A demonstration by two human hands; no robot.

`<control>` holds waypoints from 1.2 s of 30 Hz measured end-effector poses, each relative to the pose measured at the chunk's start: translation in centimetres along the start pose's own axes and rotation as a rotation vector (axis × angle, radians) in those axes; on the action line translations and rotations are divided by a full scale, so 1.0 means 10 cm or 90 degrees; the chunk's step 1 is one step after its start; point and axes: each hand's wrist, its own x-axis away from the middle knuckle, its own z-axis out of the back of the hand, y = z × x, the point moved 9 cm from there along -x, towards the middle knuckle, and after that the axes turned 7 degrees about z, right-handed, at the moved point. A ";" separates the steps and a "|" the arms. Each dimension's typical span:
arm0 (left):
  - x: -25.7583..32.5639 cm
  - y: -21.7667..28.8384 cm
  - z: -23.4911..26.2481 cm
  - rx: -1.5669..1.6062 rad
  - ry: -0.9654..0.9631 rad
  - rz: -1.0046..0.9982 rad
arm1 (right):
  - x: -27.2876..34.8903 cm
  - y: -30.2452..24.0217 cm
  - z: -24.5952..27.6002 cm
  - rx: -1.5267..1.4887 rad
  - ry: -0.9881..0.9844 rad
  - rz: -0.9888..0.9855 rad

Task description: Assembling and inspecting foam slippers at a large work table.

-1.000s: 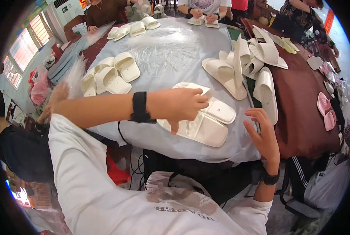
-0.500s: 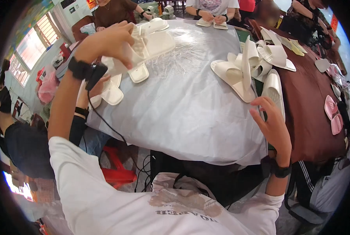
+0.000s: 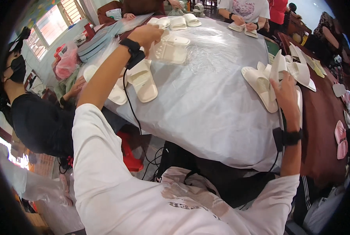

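My left hand reaches to the far left of the table, its fingers curled at the edge of a pair of cream slippers. My right hand grips the lower part of a cream slipper that stands on its side in a loose pile at the right. Another cream slipper lies flat just left of it. More cream slippers rest below my left hand, partly behind my forearm.
A grey sheet covers the table; clear film lies at its far side. Brown cloth and pink slippers are at right. A masked co-worker sits at left; another co-worker's hands handle slippers opposite. A cable hangs from my left wrist.
My right hand has moved up from beside the pile and taken hold of the upright slipper. My left hand has shifted with the pair of slippers, and the whole view has turned.
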 end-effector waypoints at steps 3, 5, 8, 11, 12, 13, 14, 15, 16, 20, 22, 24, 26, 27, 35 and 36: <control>0.04 -0.41 -0.49 -0.036 0.020 0.063 | -0.14 0.07 -0.29 -0.005 -0.020 -0.016; -0.02 -0.26 -0.53 0.018 0.062 0.139 | -0.11 0.10 -0.44 0.006 -0.117 -0.075; 0.13 -0.23 -0.65 -0.056 0.104 0.072 | -0.10 0.25 -0.49 -0.049 0.009 -0.008; 0.32 -0.21 -0.78 -0.035 0.122 0.032 | -0.05 0.11 -0.42 -0.353 -0.040 -0.188; 0.25 -0.06 -0.63 -0.023 0.187 0.013 | -0.01 0.19 -0.20 -0.315 0.071 -0.091; 0.26 0.08 -0.49 -0.013 0.244 0.002 | 0.05 0.17 -0.03 -0.284 0.173 0.014; 0.25 0.26 -0.38 0.026 0.174 0.004 | 0.10 0.07 0.03 -0.281 0.166 0.019; 0.31 0.40 -0.31 0.074 0.136 -0.022 | 0.12 -0.18 0.15 -0.260 0.149 0.001; 0.21 0.66 -0.21 0.131 0.110 -0.070 | 0.22 -0.34 0.32 -0.218 0.136 -0.030; 0.19 1.70 0.61 0.596 0.155 -0.111 | 0.53 -0.76 0.33 -0.170 0.042 -0.009; 0.09 1.89 0.62 0.729 0.176 -0.103 | 0.67 -1.32 0.27 -0.125 -0.020 0.257; -0.08 1.98 0.45 0.961 0.135 -0.049 | 0.91 -1.67 0.09 -0.047 -0.093 0.310; -0.15 2.11 0.28 0.835 0.169 -0.057 | 1.06 -1.93 0.06 -0.064 -0.122 0.325; -0.17 2.18 0.27 0.706 0.203 -0.067 | 1.10 -2.03 0.06 -0.146 -0.153 0.339; -0.20 2.15 -0.15 0.659 0.229 -0.221 | 0.51 -1.01 0.20 -0.142 0.034 0.167; -0.19 2.15 -0.12 0.659 0.231 -0.222 | 0.53 -0.78 0.04 -0.156 -0.014 0.098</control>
